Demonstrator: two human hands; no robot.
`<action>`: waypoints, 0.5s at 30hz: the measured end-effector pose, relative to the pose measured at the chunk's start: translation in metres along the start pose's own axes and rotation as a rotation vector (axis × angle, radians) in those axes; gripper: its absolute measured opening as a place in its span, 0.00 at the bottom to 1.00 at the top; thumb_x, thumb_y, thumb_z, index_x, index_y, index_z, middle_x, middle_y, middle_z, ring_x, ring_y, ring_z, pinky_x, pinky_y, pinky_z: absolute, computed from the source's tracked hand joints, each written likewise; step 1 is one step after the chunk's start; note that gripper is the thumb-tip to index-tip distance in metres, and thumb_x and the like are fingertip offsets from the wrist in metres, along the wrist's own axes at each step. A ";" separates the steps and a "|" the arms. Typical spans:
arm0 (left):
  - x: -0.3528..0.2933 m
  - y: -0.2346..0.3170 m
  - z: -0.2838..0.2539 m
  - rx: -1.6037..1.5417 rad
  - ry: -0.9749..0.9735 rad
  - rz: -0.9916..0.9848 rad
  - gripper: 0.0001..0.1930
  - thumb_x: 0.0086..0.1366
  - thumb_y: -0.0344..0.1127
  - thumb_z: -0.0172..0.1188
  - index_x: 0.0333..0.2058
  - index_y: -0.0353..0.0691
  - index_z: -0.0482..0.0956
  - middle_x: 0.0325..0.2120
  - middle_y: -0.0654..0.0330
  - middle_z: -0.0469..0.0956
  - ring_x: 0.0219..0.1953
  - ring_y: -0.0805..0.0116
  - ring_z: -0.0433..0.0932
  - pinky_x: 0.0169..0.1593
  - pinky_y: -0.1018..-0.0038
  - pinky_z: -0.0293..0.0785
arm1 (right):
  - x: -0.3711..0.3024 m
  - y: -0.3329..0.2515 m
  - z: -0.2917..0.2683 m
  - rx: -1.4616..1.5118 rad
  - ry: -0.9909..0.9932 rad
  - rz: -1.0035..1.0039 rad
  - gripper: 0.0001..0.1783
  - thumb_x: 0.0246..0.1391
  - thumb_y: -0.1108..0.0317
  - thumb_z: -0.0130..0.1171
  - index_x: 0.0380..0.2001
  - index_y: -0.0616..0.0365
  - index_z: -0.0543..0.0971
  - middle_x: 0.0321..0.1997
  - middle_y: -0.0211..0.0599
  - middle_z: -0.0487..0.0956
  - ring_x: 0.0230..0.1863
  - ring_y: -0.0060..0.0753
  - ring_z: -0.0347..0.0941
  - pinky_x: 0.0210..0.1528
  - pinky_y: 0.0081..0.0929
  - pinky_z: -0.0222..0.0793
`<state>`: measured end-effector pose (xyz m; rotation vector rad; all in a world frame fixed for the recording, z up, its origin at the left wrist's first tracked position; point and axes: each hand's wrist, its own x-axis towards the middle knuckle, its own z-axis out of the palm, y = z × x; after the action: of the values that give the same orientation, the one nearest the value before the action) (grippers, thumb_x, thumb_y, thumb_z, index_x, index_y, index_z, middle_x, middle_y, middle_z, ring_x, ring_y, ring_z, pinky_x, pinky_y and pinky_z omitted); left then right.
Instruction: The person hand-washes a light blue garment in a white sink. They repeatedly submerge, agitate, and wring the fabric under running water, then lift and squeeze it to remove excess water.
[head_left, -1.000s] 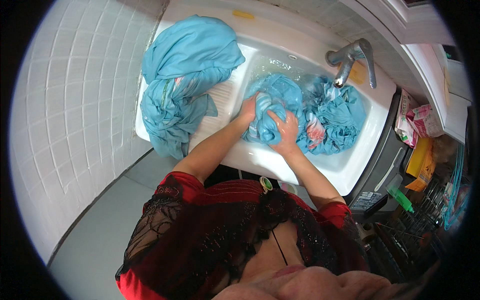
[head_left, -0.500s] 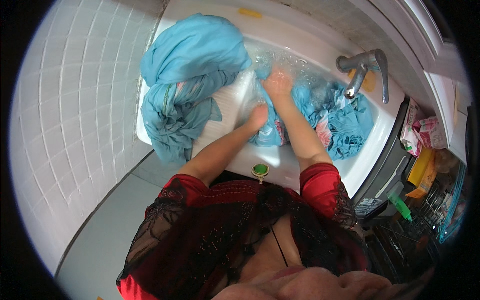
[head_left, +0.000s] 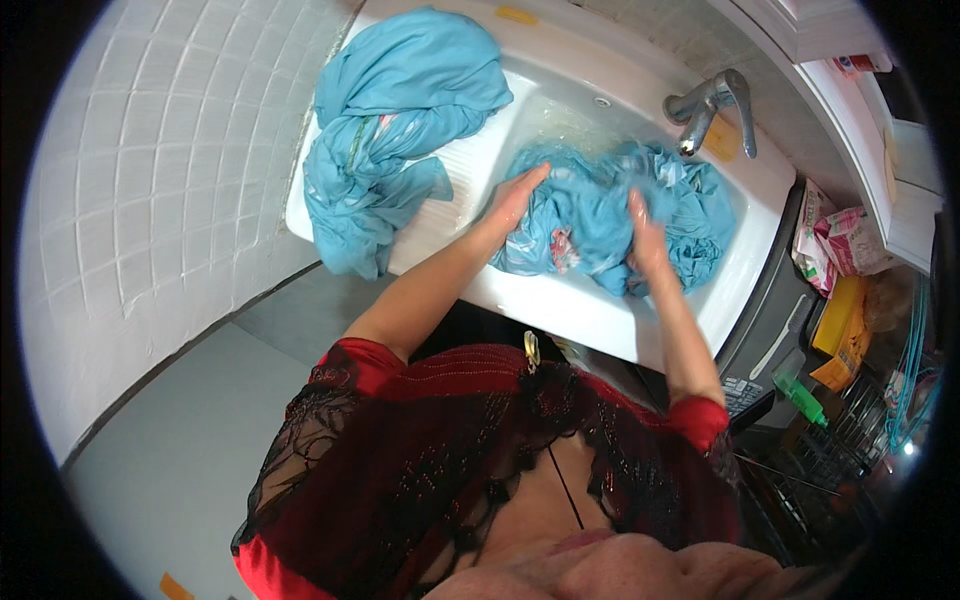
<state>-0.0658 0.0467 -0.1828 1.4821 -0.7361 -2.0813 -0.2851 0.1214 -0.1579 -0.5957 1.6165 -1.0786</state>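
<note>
Wet blue cloth (head_left: 590,215) with a pink-and-white print lies bunched in the water of the white sink basin (head_left: 615,315). My left hand (head_left: 518,200) grips the left side of this bundle, its fingers along the fabric and partly hidden by it. On the right side my right hand (head_left: 645,235) has hold of the cloth, with a raised digit showing and the other fingers mostly out of sight. Some of the fabric between the hands is blurred by motion. A second heap of blue cloth (head_left: 410,75) rests on the ribbed drainboard to the left, its lower end hanging over the front edge.
A chrome tap (head_left: 708,108) juts over the basin's back right. Yellow sponge-like pieces (head_left: 517,15) sit on the rear ledge. White tiles (head_left: 190,130) wall the left side. Right of the sink are a dark appliance (head_left: 765,300), pink packets (head_left: 850,240) and a green bottle (head_left: 800,400).
My hands have come up out of the foamy water and moved apart, the right one to the right. Cloth has been gathered up between them, and the foam at the back has thinned.
</note>
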 end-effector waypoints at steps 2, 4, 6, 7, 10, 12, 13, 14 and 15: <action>0.019 -0.015 -0.002 -0.053 -0.064 -0.057 0.32 0.64 0.53 0.56 0.54 0.29 0.70 0.48 0.53 0.75 0.48 0.64 0.75 0.53 0.71 0.70 | -0.033 0.006 0.012 -0.508 -0.142 -0.826 0.27 0.48 0.58 0.65 0.50 0.57 0.75 0.52 0.43 0.73 0.51 0.42 0.72 0.57 0.36 0.66; 0.044 -0.039 -0.007 -0.064 -0.032 -0.116 0.30 0.64 0.52 0.57 0.53 0.29 0.72 0.47 0.53 0.75 0.47 0.65 0.76 0.51 0.71 0.72 | -0.054 0.023 0.040 -0.722 -0.062 -0.733 0.31 0.40 0.53 0.67 0.49 0.53 0.77 0.47 0.50 0.72 0.49 0.51 0.70 0.53 0.41 0.64; 0.074 -0.064 -0.017 -0.081 -0.009 -0.051 0.24 0.65 0.46 0.57 0.50 0.30 0.73 0.45 0.53 0.76 0.44 0.66 0.77 0.47 0.72 0.75 | -0.039 0.029 0.059 -0.810 -0.037 -0.777 0.34 0.33 0.54 0.69 0.49 0.50 0.77 0.48 0.50 0.71 0.48 0.53 0.69 0.51 0.41 0.64; 0.085 -0.077 -0.024 0.007 -0.021 0.045 0.23 0.63 0.45 0.59 0.48 0.31 0.76 0.43 0.53 0.78 0.43 0.66 0.78 0.47 0.72 0.74 | -0.029 0.032 0.068 -0.865 -0.034 -0.792 0.36 0.30 0.54 0.70 0.50 0.49 0.77 0.48 0.50 0.70 0.48 0.54 0.68 0.50 0.41 0.64; 0.101 -0.103 -0.035 0.022 -0.045 0.167 0.17 0.59 0.41 0.60 0.42 0.36 0.80 0.41 0.50 0.80 0.45 0.62 0.79 0.48 0.69 0.73 | 0.003 0.034 0.086 -0.978 0.069 -0.824 0.37 0.28 0.56 0.69 0.50 0.45 0.77 0.47 0.50 0.69 0.48 0.53 0.66 0.49 0.41 0.62; 0.099 -0.110 -0.034 0.301 0.005 0.416 0.17 0.60 0.39 0.58 0.45 0.37 0.78 0.44 0.51 0.79 0.47 0.61 0.77 0.50 0.67 0.72 | 0.030 0.033 0.098 -1.044 0.093 -0.731 0.39 0.27 0.56 0.70 0.51 0.42 0.76 0.47 0.50 0.69 0.48 0.53 0.65 0.50 0.40 0.60; 0.096 -0.110 -0.033 0.464 0.063 0.500 0.17 0.60 0.38 0.57 0.47 0.37 0.78 0.45 0.51 0.79 0.49 0.60 0.77 0.50 0.66 0.71 | 0.041 0.032 0.103 -1.061 0.095 -0.690 0.40 0.26 0.56 0.71 0.52 0.41 0.76 0.47 0.50 0.69 0.49 0.53 0.65 0.50 0.40 0.60; 0.092 -0.111 -0.028 0.443 0.154 0.567 0.16 0.63 0.36 0.52 0.47 0.38 0.77 0.46 0.48 0.78 0.49 0.55 0.76 0.51 0.63 0.71 | 0.048 0.032 0.105 -1.087 0.098 -0.679 0.40 0.26 0.57 0.71 0.53 0.41 0.75 0.46 0.50 0.69 0.48 0.53 0.65 0.50 0.40 0.60; 0.089 -0.110 -0.027 0.518 0.188 0.514 0.15 0.63 0.36 0.52 0.46 0.37 0.77 0.45 0.47 0.78 0.48 0.54 0.76 0.50 0.62 0.71 | 0.056 0.030 0.107 -1.118 0.089 -0.659 0.41 0.27 0.57 0.72 0.53 0.40 0.74 0.46 0.50 0.69 0.48 0.52 0.65 0.50 0.41 0.60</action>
<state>-0.0751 0.0654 -0.3252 1.5012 -1.4759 -1.4040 -0.1983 0.0532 -0.2156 -1.9283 2.0949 -0.5218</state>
